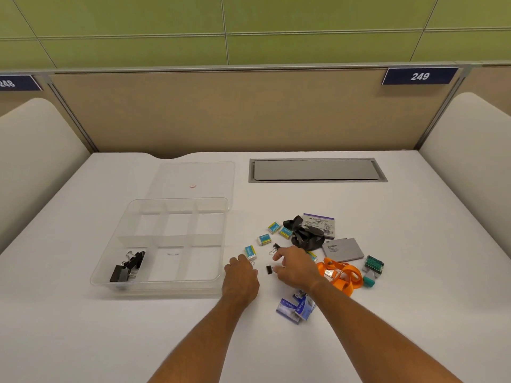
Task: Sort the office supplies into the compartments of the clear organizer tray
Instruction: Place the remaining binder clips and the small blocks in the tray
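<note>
Both forearms reach forward over the table. The left hand is curled knuckles-up; what its fingers hold is hidden. The right hand pinches a small black binder clip. Larger clips lie in the organizer tray's near-left compartment.

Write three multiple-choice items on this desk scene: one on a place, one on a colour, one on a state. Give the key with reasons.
1. Where in the clear organizer tray do the large black binder clips lie?
A. near-left compartment
B. far-right compartment
C. middle compartment

2. What colour is the lanyard by the right hand?
A. green
B. orange
C. white

3. How is the tray's lid?
A. on the tray
B. off, lying behind the tray
C. standing upright

Key: A, the clips sit in the near-left corner; B, the strap is bright orange; B, the lid lies flat beyond the tray.
</note>
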